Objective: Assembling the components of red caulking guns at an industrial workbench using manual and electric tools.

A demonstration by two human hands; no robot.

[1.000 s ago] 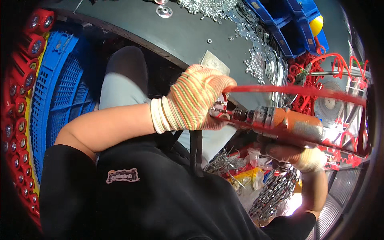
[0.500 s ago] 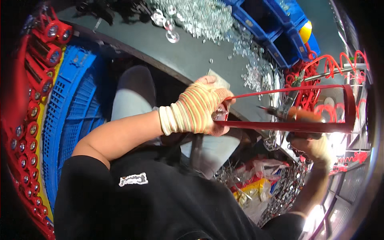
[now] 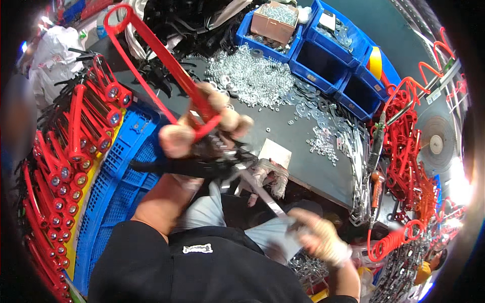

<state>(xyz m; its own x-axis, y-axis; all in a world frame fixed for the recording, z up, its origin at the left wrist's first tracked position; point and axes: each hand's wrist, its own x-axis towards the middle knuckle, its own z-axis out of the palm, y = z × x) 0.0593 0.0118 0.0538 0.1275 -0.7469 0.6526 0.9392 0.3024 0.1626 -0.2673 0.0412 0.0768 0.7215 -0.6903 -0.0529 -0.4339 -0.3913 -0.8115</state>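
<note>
Head view shows the left hand (image 3: 226, 118) clenched around a red frame (image 3: 171, 61), raised over the worktop's (image 3: 323, 175) left end. Before its near edge, the right hand (image 3: 322, 238), blurred, grips a silvery strip's (image 3: 261, 193) lower end.

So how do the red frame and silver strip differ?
Shape: the frame has two bars meeting at a ring; the strip is one narrow piece. Slant, in the picture: the frame runs up-left from the left hand; the strip runs down-right to the right hand. Both look long.
</note>
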